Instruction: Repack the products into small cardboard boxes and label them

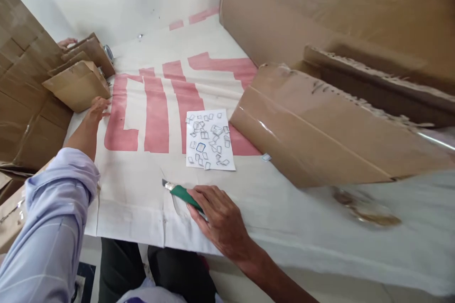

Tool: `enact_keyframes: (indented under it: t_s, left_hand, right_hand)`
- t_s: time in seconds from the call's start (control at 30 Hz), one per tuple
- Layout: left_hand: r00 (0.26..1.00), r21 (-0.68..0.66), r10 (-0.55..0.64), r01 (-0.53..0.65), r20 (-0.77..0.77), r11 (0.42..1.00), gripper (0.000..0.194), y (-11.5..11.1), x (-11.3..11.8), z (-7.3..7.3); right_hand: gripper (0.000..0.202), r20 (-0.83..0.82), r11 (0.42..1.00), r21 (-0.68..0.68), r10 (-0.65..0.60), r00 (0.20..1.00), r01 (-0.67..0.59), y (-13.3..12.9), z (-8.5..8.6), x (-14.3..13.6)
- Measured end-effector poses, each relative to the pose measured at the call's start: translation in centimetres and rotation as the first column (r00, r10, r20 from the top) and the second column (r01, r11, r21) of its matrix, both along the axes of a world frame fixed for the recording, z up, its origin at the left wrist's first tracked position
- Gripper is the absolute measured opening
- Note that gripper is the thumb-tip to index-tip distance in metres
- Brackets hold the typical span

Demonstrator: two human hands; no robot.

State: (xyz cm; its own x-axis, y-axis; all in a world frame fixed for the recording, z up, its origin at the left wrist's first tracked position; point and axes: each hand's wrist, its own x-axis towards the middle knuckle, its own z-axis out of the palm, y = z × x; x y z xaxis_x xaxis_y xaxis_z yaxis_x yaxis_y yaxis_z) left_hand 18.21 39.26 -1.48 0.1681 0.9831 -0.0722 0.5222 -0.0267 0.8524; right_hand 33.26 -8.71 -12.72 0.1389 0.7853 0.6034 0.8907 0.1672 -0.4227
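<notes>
In the head view, my right hand (221, 220) grips a green box cutter (183, 195) just above the white cloth near the front edge. Its metal tip points to the left. At the left, my left hand (98, 108) reaches toward a small cardboard box (80, 86), fingers stretched out and beside its lower corner; whether they touch it I cannot tell. A white sheet of paper (212, 157) lies between the hands, farther back, with several small pale squares scattered over it. One square has a blue outline.
A large open carton (313, 123) stands on the right, and a taller cardboard sheet (320, 9) rises behind it. Stacked cardboard (28, 85) fills the left. A roll of tape (108, 53) and another person's hand (67, 42) are at back left. A blurred clear packet (366, 206) lies right.
</notes>
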Motion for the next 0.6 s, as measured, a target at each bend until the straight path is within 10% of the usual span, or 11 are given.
enact_keyframes:
  t_s: [0.23,0.4,0.5,0.6]
  left_hand:
    - [0.954,-0.027,-0.23,0.229,-0.193,0.973,0.037,-5.1,0.1,10.8]
    - [0.898,0.005,-0.317,0.334,-0.307,0.943,0.05,-13.0,-9.5,18.6]
    - [0.875,-0.029,-0.275,0.288,-0.399,0.957,0.07,-18.3,-17.5,19.7]
    - [0.848,-0.075,-0.236,0.229,-0.474,0.971,0.08,-22.4,-24.1,17.9]
  right_hand:
    - [0.021,-0.017,1.0,-0.005,0.008,1.0,-0.008,0.0,-0.8,0.0]
    - [0.02,-0.005,0.995,0.057,-0.083,0.997,0.083,-0.4,-1.9,0.0]
    - [0.02,-0.022,0.991,0.066,-0.118,0.993,0.119,-0.2,-2.6,0.1]
    - [0.023,-0.047,0.991,0.041,-0.128,0.991,0.13,0.1,-3.2,0.4]
